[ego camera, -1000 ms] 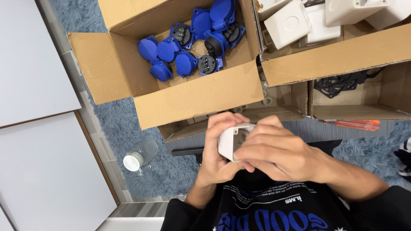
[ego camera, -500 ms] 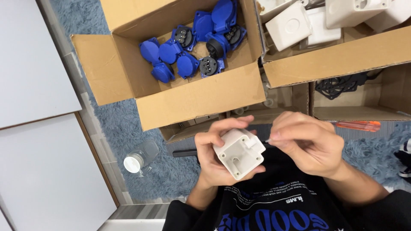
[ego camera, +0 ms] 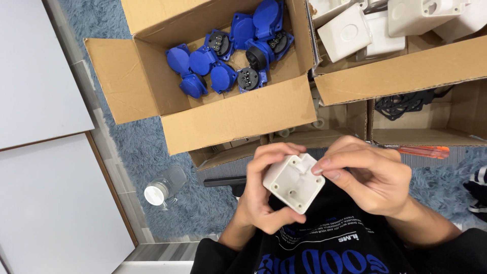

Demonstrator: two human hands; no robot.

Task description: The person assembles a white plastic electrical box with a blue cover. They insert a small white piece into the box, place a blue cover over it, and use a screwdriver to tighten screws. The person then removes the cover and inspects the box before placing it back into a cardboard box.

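We hold a small white plastic housing point(ego camera: 293, 182) in our lap, its open hollow side facing up at us. Our left hand point(ego camera: 261, 195) is the grip: fingers and thumb clamped around the housing's left and lower edges. The housing is squarish and sits tilted like a diamond, with no clear long axis. Our right hand point(ego camera: 373, 177) meets it from the right, fingertips closed together and pinching the upper right rim. Beyond the grip, to the right, lies an orange-handled screwdriver point(ego camera: 423, 150). Left of the grip, a clear jar point(ego camera: 163, 186) lies on blue carpet point(ego camera: 132, 147). Farther off, cardboard boxes hold blue socket covers point(ego camera: 228, 56) and more white housings point(ego camera: 345, 30).
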